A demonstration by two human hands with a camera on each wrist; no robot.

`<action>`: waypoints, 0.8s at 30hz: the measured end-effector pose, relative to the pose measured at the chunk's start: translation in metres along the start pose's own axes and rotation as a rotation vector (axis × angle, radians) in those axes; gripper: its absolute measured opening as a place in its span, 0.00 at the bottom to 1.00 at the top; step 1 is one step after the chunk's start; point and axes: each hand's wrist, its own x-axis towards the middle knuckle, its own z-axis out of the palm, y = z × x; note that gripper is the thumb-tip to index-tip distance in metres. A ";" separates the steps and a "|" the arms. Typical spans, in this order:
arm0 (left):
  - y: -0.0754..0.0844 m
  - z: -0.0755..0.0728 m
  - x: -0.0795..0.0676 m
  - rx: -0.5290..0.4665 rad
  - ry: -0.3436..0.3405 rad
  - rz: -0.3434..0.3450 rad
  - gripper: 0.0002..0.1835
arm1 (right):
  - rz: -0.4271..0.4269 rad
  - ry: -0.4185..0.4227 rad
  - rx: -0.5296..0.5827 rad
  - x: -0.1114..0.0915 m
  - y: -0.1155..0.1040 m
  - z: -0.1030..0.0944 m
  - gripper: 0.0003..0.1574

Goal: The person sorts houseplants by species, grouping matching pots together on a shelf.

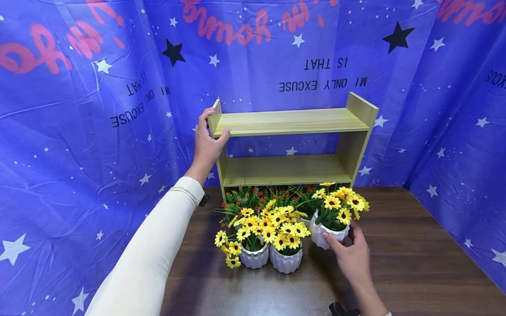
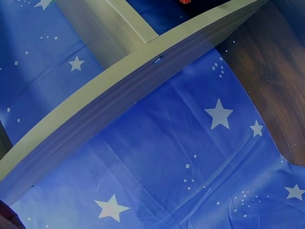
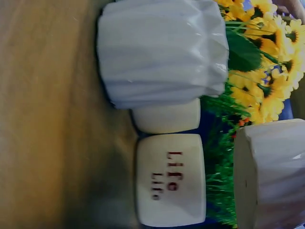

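Note:
My left hand (image 1: 207,147) grips the upper left end of a light wooden two-tier shelf (image 1: 288,122), thumb on the front and fingers round the side panel. The left wrist view shows that side panel (image 2: 90,107) up close. My right hand (image 1: 353,256) holds a white ribbed flowerpot (image 1: 326,238) of yellow daisy-like flowers by its side, thumb at the front. In the right wrist view this flowerpot (image 3: 279,176) is lifted, its base showing. Two similar pots of yellow flowers, a left flowerpot (image 1: 254,258) and a right flowerpot (image 1: 286,262), stand on the table.
Red-flowered green plants (image 1: 241,197) stand behind the yellow ones, at the shelf's foot. A smooth white pot (image 3: 162,210) lettered "Life" shows behind. The dark wooden table (image 1: 427,245) ends at a blue starry curtain (image 1: 99,188) on the sides and back.

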 end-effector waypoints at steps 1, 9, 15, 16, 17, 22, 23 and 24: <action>0.000 0.000 0.000 -0.001 0.000 0.002 0.32 | -0.010 0.005 -0.002 0.002 -0.003 -0.002 0.48; -0.002 -0.010 0.004 0.047 -0.078 0.000 0.33 | -0.095 0.026 -0.068 0.020 -0.028 -0.013 0.46; -0.003 -0.021 0.014 0.143 -0.171 0.070 0.32 | -0.143 0.060 -0.047 0.039 -0.046 -0.019 0.46; -0.003 -0.022 0.016 0.163 -0.186 0.072 0.31 | -0.150 0.068 -0.038 0.041 -0.048 -0.020 0.47; -0.003 -0.023 0.017 0.178 -0.200 0.076 0.32 | -0.160 0.079 -0.037 0.044 -0.051 -0.021 0.46; -0.005 -0.026 0.021 0.203 -0.229 0.090 0.32 | -0.225 0.108 0.004 0.055 -0.068 -0.024 0.43; -0.006 -0.026 0.021 0.195 -0.228 0.099 0.32 | -0.238 0.115 0.014 0.057 -0.072 -0.024 0.42; -0.007 -0.027 0.022 0.188 -0.226 0.108 0.32 | -0.250 0.119 0.030 0.060 -0.076 -0.025 0.41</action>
